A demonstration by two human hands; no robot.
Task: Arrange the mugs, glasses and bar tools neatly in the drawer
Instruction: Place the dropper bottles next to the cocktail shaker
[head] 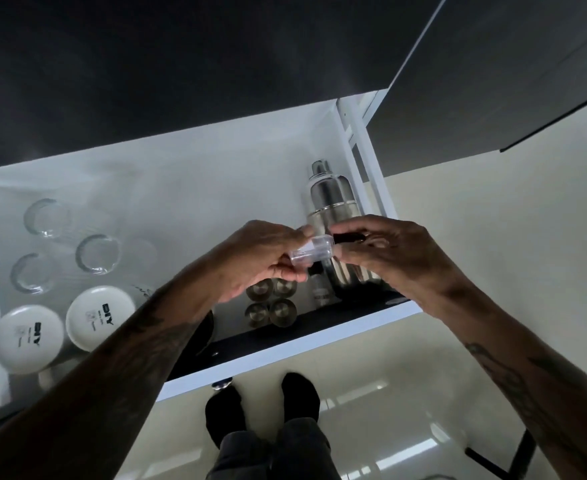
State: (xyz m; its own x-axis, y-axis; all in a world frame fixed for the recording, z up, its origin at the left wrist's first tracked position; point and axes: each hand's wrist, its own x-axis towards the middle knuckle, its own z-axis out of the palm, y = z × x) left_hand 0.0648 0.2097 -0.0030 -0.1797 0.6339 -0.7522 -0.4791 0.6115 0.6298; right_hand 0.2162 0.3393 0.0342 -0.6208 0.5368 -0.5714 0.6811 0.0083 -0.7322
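Clear bar tool (314,251) between both hands (268,259)

My left hand (264,259) and right hand (394,252) are bare, with no rings, watch or gloves that I can see. Both forearms are sleeveless and carry dark tattoos: dense, blurred inkwork along my left forearm (139,344) running toward 7 o'clock, and separate darker patches on my right forearm (503,362) running toward 5 o'clock. At 6 o'clock I wear dark trousers (271,452) and black socks (300,391), one on each foot, without shoes.
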